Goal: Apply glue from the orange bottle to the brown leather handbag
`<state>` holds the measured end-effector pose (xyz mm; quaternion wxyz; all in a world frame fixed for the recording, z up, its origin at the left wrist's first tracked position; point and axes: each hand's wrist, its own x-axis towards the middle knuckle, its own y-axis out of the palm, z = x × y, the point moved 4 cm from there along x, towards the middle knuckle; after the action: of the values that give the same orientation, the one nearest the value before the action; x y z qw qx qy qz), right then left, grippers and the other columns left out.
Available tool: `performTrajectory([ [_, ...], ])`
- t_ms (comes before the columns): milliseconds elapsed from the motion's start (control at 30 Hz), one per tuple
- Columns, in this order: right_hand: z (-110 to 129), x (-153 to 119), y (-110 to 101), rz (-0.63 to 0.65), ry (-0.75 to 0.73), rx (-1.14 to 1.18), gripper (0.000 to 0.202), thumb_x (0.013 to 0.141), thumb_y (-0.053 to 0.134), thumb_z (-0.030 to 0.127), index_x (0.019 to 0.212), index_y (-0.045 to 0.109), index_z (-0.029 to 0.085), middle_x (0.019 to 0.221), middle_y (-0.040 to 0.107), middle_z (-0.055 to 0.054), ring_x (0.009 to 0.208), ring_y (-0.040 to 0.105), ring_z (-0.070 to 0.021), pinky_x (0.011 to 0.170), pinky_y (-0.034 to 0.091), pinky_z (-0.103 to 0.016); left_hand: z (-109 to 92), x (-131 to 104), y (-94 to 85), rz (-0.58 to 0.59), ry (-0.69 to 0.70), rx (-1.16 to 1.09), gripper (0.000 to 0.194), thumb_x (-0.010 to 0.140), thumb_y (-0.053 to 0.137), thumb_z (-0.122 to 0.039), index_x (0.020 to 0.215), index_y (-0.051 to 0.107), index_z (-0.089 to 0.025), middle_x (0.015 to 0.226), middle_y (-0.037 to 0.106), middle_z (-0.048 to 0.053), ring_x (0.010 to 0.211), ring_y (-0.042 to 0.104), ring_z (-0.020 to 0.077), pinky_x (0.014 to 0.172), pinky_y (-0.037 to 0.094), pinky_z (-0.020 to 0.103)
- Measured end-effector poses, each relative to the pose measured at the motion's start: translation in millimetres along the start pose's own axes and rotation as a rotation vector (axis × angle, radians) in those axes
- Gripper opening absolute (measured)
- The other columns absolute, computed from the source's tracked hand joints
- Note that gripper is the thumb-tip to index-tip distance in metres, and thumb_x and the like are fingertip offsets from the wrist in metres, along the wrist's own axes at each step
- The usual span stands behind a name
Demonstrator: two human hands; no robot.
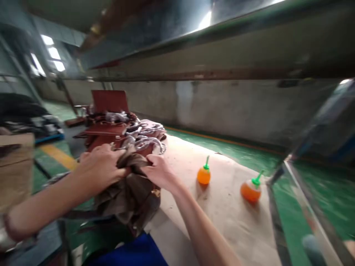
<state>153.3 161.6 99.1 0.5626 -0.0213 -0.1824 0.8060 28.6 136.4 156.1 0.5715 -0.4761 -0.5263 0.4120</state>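
My left hand (102, 164) and my right hand (159, 170) are closed on gathered brown cloth, which looks like the lining of a handbag (127, 199). The hands grip it from either side, fingers partly hidden in the folds. The bag hangs over the near left edge of the table, with a small gold-coloured fitting on its right side. Just beyond my hands lies a pile of reddish-brown handbags (104, 129), their handles (151, 142) wrapped in clear plastic.
On the paper-covered table (222, 221), to the right, stand two round squeeze bottles, one orange (203, 176) and one orange-red (250, 192), with green spouts. A metal frame post (310, 210) rises at the right. A large beam (208, 51) spans overhead.
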Motion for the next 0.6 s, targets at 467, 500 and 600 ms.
performTrajectory([
  [467,-34,-21,-31,0.018,-0.019,0.132,0.036,0.074,0.063,0.044,0.100,0.063,0.018,0.097,0.065,-0.004,0.086,0.059,-0.0169,0.066,0.043,-0.024,28,39,32.7,0.247,-0.007,-0.496,0.031,0.058,0.050,-0.031,0.078,0.066,-0.015,0.072,0.067,0.002,0.073,0.062,0.0228,0.066,0.048,0.029],
  [500,-38,-31,-36,-0.083,0.006,0.094,0.035,0.078,0.058,0.042,0.104,0.061,0.018,0.103,0.064,-0.007,0.092,0.058,-0.0189,0.070,0.043,-0.026,30,42,33.8,0.235,-0.013,-0.474,0.032,0.057,0.050,-0.031,0.079,0.065,-0.015,0.074,0.068,0.002,0.073,0.063,0.0231,0.066,0.048,0.029],
  [600,-55,-65,-38,-0.248,0.116,-0.022,0.031,0.086,0.048,0.044,0.079,0.061,0.017,0.075,0.063,-0.009,0.072,0.056,-0.0205,0.060,0.038,-0.029,33,49,35.5,0.178,-0.010,-0.387,0.045,0.056,0.051,-0.032,0.096,0.061,-0.015,0.086,0.069,0.005,0.078,0.064,0.0240,0.070,0.049,0.029],
])
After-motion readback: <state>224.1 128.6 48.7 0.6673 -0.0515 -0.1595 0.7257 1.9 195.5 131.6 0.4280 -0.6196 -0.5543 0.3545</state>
